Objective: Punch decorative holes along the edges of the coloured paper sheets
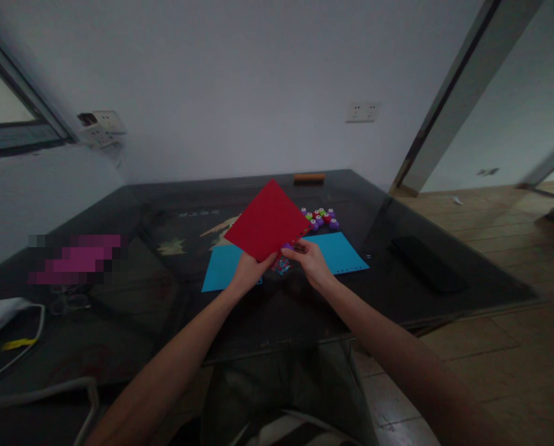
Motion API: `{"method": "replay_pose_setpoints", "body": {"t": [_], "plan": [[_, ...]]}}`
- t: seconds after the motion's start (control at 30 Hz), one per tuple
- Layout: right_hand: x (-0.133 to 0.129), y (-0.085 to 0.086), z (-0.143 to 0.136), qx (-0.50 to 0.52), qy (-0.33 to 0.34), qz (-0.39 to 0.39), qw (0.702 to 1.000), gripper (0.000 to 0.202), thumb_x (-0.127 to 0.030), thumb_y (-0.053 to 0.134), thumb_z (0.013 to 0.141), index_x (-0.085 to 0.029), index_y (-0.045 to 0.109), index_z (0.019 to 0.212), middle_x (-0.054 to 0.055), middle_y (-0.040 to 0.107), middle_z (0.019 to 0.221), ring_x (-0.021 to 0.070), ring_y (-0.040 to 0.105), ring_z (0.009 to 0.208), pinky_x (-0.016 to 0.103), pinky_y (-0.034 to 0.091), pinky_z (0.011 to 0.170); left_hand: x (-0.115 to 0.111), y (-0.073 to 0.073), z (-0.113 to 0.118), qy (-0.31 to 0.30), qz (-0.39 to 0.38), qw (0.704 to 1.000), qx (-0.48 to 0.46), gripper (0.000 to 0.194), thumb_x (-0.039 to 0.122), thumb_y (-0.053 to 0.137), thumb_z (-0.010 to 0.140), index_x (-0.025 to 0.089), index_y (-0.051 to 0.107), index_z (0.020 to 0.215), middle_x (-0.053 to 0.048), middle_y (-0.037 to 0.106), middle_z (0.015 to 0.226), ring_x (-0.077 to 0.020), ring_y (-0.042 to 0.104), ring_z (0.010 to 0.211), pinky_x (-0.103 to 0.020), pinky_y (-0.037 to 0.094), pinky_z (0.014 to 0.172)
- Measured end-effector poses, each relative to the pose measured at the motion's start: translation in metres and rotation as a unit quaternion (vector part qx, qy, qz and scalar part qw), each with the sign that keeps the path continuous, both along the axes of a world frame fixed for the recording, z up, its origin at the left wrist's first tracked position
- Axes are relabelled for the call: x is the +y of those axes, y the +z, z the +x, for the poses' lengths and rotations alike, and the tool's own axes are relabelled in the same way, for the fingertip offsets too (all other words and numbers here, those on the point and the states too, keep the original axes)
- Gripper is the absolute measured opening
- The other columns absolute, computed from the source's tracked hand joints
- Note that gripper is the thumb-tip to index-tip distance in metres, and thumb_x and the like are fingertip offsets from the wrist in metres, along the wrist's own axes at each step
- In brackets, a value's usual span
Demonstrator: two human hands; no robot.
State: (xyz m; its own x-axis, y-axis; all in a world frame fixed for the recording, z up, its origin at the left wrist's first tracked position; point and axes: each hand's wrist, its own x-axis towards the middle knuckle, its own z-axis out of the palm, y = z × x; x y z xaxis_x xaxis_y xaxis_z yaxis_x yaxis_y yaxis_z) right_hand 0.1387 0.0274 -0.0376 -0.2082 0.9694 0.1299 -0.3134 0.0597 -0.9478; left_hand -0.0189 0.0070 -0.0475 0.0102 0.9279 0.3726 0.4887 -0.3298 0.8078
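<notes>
My left hand (253, 271) grips the lower corner of a red sheet of paper (270, 217), thumb on top. The sheet is held up tilted, cornerwise, above the table. Its lower right edge shows a row of small holes. At that edge my right hand (310, 257) is closed round a small purple craft punch (287, 247), mostly covered by the fingers. Beneath the hands lies a scatter of tiny coloured paper bits (282, 266). One blue sheet (222, 269) lies on the left and another blue sheet (339, 253), with holes along its near edge, on the right.
Several purple, green and red craft punches (321, 218) stand behind the right blue sheet. A brown cylinder (309, 178) lies at the dark table's (277, 322) back edge, a black case (426, 263) at right. A white device with a cable (5, 314) sits at left.
</notes>
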Motion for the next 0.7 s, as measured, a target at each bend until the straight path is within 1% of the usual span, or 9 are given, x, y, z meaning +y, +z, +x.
{"method": "replay_pose_setpoints", "body": {"t": [0.07, 0.1, 0.17, 0.27, 0.37, 0.47, 0.6, 0.7], "plan": [[0.0002, 0.0002, 0.0002, 0.000, 0.005, 0.000, 1.000, 0.032, -0.028, 0.078, 0.052, -0.018, 0.067, 0.080, 0.005, 0.069, 0.087, 0.0206, 0.063, 0.084, 0.037, 0.045, 0.084, -0.0005, 0.0009, -0.0001, 0.001, 0.032, 0.999, -0.009, 0.027, 0.035, 0.055, 0.079, 0.017, 0.063, 0.098, -0.008, 0.069, 0.100, -0.0218, 0.062, 0.096, -0.035, 0.046, 0.087], [0.0001, 0.0004, 0.0003, 0.000, 0.009, 0.000, 1.000, 0.032, -0.029, 0.078, 0.052, -0.018, 0.067, 0.081, 0.006, 0.069, 0.088, 0.0205, 0.062, 0.084, 0.037, 0.045, 0.084, -0.0007, 0.0010, -0.0001, 0.005, 0.038, 0.999, -0.013, 0.028, 0.035, 0.056, 0.079, 0.017, 0.063, 0.099, -0.008, 0.068, 0.103, -0.0220, 0.061, 0.100, -0.035, 0.046, 0.088], [-0.0003, 0.0009, 0.0006, -0.002, 0.016, -0.003, 1.000, 0.033, -0.029, 0.077, 0.053, -0.018, 0.067, 0.082, 0.006, 0.069, 0.089, 0.0206, 0.062, 0.084, 0.037, 0.045, 0.084, -0.0006, 0.0008, -0.0003, 0.013, 0.029, 0.999, -0.018, 0.031, 0.035, 0.056, 0.078, 0.016, 0.062, 0.101, -0.009, 0.067, 0.105, -0.0224, 0.060, 0.102, -0.035, 0.046, 0.088], [-0.0008, 0.0016, 0.0009, -0.009, 0.019, -0.009, 1.000, 0.034, -0.031, 0.077, 0.053, -0.018, 0.067, 0.083, 0.006, 0.069, 0.089, 0.0210, 0.063, 0.085, 0.038, 0.045, 0.084, -0.0001, -0.0004, -0.0001, 0.022, 0.005, 1.000, -0.017, 0.030, 0.036, 0.057, 0.078, 0.015, 0.063, 0.098, -0.010, 0.069, 0.099, -0.0231, 0.061, 0.098, -0.036, 0.047, 0.086], [-0.0006, 0.0014, 0.0011, -0.014, 0.023, -0.008, 1.000, 0.035, -0.032, 0.077, 0.053, -0.019, 0.067, 0.084, 0.006, 0.069, 0.091, 0.0216, 0.063, 0.087, 0.038, 0.045, 0.084, 0.0000, -0.0007, 0.0014, 0.020, -0.015, 1.000, -0.016, 0.024, 0.034, 0.056, 0.078, 0.015, 0.064, 0.090, -0.008, 0.071, 0.086, -0.0232, 0.063, 0.092, -0.036, 0.049, 0.083], [0.0005, -0.0004, 0.0017, -0.015, 0.031, -0.003, 0.999, 0.037, -0.032, 0.077, 0.053, -0.018, 0.067, 0.086, 0.006, 0.069, 0.093, 0.0217, 0.063, 0.089, 0.038, 0.045, 0.086, -0.0006, -0.0006, 0.0029, 0.014, -0.030, 0.999, -0.027, 0.023, 0.033, 0.055, 0.079, 0.015, 0.064, 0.091, -0.007, 0.070, 0.077, -0.0231, 0.065, 0.084, -0.034, 0.051, 0.076], [0.0025, -0.0038, 0.0027, -0.014, 0.053, 0.002, 0.998, 0.036, -0.031, 0.077, 0.056, -0.018, 0.067, 0.088, 0.006, 0.069, 0.094, 0.0204, 0.063, 0.088, 0.037, 0.045, 0.086, 0.0006, -0.0030, 0.0009, 0.007, -0.033, 0.999, -0.026, 0.026, 0.033, 0.054, 0.079, 0.014, 0.063, 0.096, -0.008, 0.071, 0.081, -0.0220, 0.066, 0.077, -0.033, 0.051, 0.073], [0.0030, -0.0051, 0.0026, -0.014, 0.058, -0.004, 0.998, 0.037, -0.030, 0.077, 0.056, -0.017, 0.067, 0.089, 0.007, 0.069, 0.094, 0.0192, 0.063, 0.086, 0.036, 0.046, 0.085, 0.0028, -0.0050, -0.0019, 0.012, -0.017, 1.000, -0.019, 0.028, 0.033, 0.054, 0.079, 0.014, 0.062, 0.098, -0.009, 0.070, 0.089, -0.0216, 0.066, 0.079, -0.034, 0.051, 0.076]]}}
